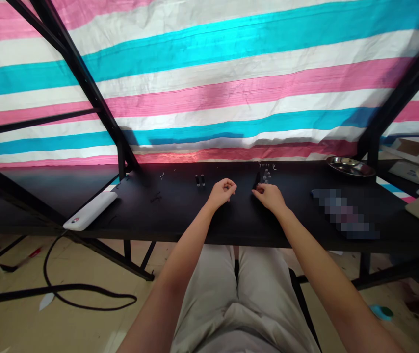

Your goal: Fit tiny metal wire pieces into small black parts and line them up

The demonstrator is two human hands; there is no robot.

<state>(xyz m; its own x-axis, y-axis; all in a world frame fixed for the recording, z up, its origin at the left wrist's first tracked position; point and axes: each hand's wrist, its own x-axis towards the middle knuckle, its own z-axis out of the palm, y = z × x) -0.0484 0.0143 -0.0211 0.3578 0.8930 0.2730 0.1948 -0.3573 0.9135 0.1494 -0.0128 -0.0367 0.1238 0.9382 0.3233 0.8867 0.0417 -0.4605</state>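
My left hand (223, 193) hovers over the black table (180, 215) with its fingers curled together. Whatever may be between them is too small to make out. To its right, my right hand (270, 197) has thumb and fingers pressed together close to the tabletop. Just beyond those fingertips is a small dark piece (257, 178); whether they grip it is not clear. Small clear pieces (267, 175) lie beside it, with a row of tiny white bits (264, 165) behind. Left of my left hand, two short black pieces with pale ends (199, 180) lie side by side.
A shiny metal dish (351, 166) sits at the back right, and a blurred-out object (344, 213) lies nearer. At the left end is a white power strip (91, 211) with a black cable. Black scraps (155, 197) lie left of centre. Black frame posts (84, 78) flank the table.
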